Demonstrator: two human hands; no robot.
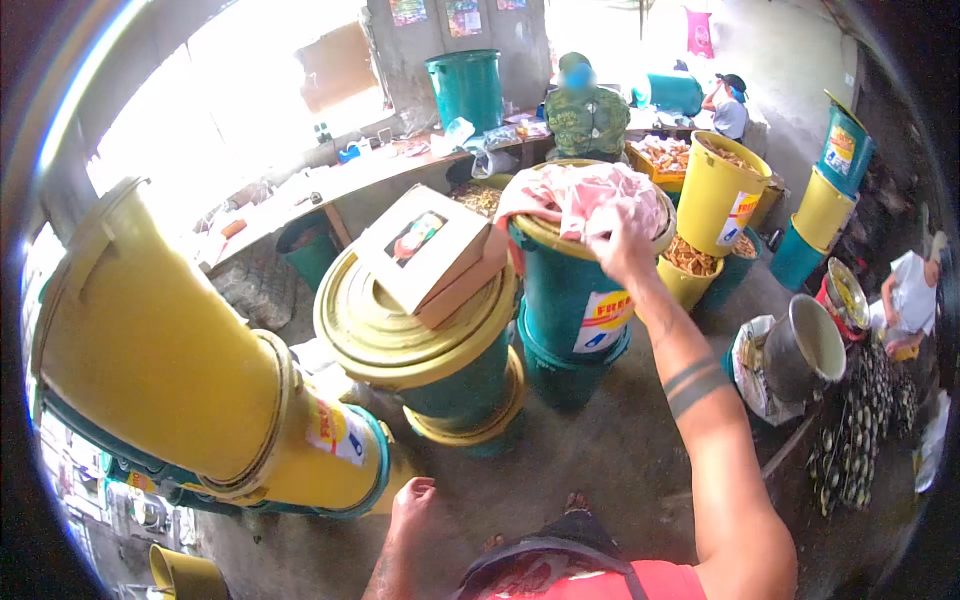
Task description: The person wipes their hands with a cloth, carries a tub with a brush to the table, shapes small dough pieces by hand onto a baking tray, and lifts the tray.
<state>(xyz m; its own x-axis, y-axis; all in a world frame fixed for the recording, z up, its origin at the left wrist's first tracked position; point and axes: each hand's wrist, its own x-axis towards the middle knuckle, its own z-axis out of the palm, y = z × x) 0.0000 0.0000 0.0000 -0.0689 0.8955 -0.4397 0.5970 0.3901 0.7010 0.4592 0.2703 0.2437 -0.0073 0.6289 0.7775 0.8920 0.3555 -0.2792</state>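
My right hand [622,240] reaches forward to a pink cloth [580,198], its fingers closed on the cloth's right part. That cloth lies bunched over the yellow lid of a green drum [565,300]. Low in the view, my left hand [413,497] hangs with its fingers curled; whether it holds anything is hidden. Left of the cloth, a cardboard box [425,250] with a picture on it rests on the yellow lid [350,330] of another green drum.
Large yellow drums [160,350] lean at the left. Behind is a long cluttered table [270,225] with a person in camouflage [588,118]. At the right stand a yellow drum [720,200], a grey bucket [805,345] and a seated person in white [908,295].
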